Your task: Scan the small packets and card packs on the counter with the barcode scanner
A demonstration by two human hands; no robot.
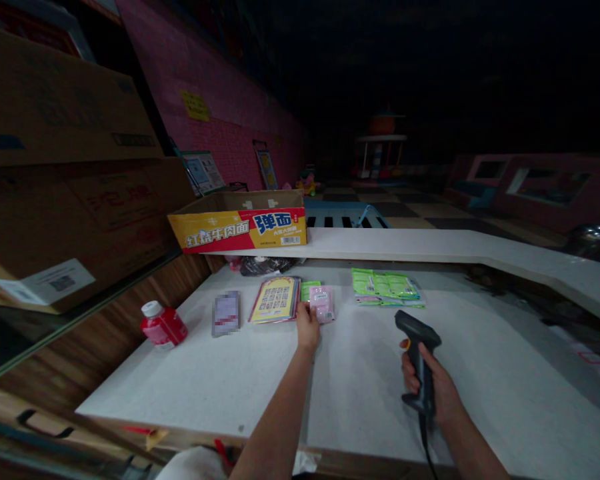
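My right hand (433,387) is wrapped round the handle of a black barcode scanner (416,343), whose head points away over the white counter (240,380). My left hand (307,327) reaches forward and its fingers touch the near edge of a small pink packet (323,303); whether it grips the packet I cannot tell. Left of that packet lies a yellow card sheet (275,299) with a green packet (309,289) peeking out behind. A spread of green packets (386,287) lies to the right, beyond the scanner.
A red bottle with a white cap (163,325) lies on its side at the counter's left. A blurred flat item (226,313) rests beside the yellow sheet. An open yellow-and-red carton (240,227) stands on the raised shelf (430,247). Large cardboard boxes (70,167) are stacked on the left.
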